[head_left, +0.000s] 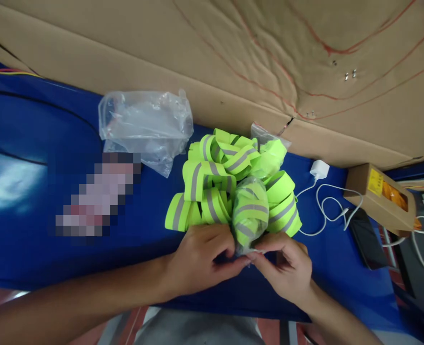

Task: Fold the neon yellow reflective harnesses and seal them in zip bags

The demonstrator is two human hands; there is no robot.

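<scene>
A pile of neon-yellow bands with grey reflective stripes lies on the blue table cover. In front of the pile, a small clear plastic bag with folded bands inside stands on end. My left hand and my right hand both pinch the bag's open end at its near edge, fingertips meeting. Another filled clear bag lies at the pile's far right.
A heap of empty clear plastic bags lies to the far left of the pile. A white charger with its cable, a dark phone and a cardboard box are on the right. Brown cardboard sheets run along the back.
</scene>
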